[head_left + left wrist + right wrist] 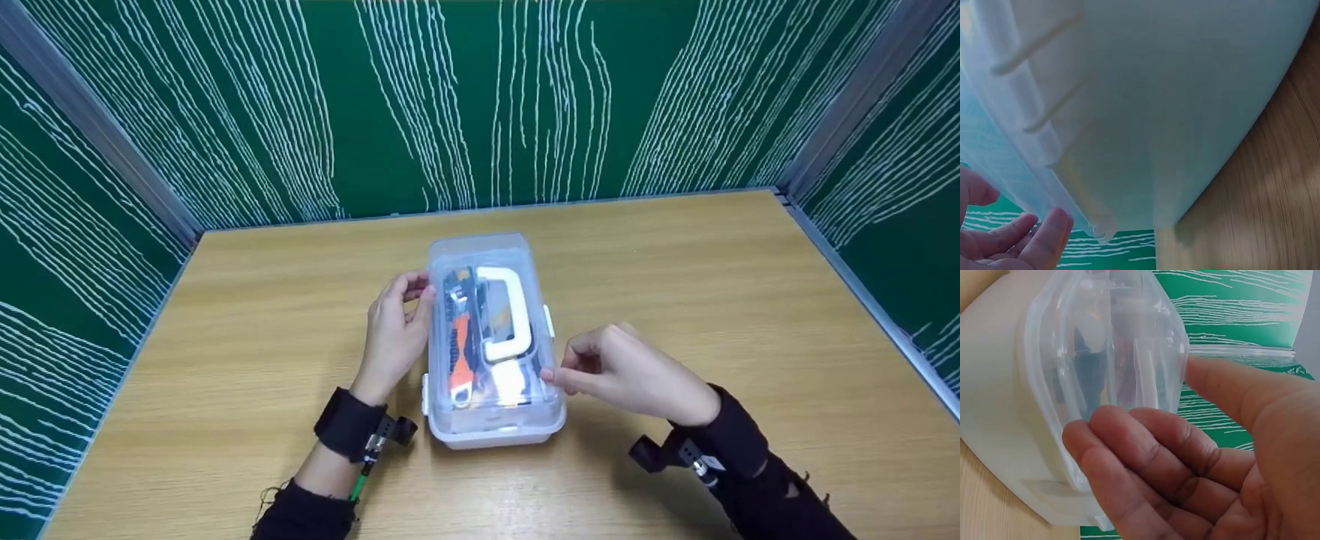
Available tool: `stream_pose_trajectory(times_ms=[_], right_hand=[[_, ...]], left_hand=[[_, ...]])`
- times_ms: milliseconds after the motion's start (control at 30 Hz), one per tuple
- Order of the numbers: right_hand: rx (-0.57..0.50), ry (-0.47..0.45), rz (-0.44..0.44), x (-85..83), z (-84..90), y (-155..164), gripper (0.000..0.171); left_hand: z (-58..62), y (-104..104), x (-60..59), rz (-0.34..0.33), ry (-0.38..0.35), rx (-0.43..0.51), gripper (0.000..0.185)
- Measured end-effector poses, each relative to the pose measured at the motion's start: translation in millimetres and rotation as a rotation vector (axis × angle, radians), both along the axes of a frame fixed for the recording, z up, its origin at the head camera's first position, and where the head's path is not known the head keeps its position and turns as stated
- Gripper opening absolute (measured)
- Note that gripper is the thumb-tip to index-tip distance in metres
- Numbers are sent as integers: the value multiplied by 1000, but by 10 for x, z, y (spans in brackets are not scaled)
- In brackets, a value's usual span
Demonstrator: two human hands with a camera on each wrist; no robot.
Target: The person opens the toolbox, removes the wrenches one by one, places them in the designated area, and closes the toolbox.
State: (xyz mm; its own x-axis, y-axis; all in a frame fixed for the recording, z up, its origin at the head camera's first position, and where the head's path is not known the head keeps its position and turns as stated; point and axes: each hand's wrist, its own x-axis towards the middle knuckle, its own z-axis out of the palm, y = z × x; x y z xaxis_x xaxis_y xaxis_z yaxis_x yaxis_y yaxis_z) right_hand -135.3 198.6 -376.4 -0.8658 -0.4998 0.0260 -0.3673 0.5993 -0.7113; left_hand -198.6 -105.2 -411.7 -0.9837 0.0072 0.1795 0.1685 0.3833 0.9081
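1. From where I stand, the clear-lidded box [495,436] sits mid-surface [697,292], its long side running from 12 to 6 o'clock.
2. The left hand [396,326], at the box's 9 to 10 o'clock, is loosely curled and grasps nothing; its fingertips lie against that side, near the lid [480,246].
3. The right hand [622,371], between 3 and 4 o'clock, is released too: thumb tip at the lid's edge, fingers half-bent.
4. One latch [425,394] juts out around 8 o'clock, another [549,321] at 2 to 3. I can't tell whether either is fastened.
5. For steady handling, I'd brace the left palm flat and work each latch with the thumb, pressing evenly.
6. Best keep the box level: the orange-handled tool [461,352] inside looks likely to slide.
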Motion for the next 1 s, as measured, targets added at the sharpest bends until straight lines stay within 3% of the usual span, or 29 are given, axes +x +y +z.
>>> stream_pose_trajectory(times_ms=[200,433,667,1000], right_hand=[[-2,7,16,37,-8,-52,35],[-7,-14,1,7,7,-32,31],[-46,2,-19,-22,15,1,47],[-73,-113,-39,-60,36,76,39]], left_hand=[[-35,-9,10,4,46,9,36],[-45,25,33,21,33,26,35],[-64,61,75,49,46,-1,35],[-60,198,119,45,73,-55,37]])
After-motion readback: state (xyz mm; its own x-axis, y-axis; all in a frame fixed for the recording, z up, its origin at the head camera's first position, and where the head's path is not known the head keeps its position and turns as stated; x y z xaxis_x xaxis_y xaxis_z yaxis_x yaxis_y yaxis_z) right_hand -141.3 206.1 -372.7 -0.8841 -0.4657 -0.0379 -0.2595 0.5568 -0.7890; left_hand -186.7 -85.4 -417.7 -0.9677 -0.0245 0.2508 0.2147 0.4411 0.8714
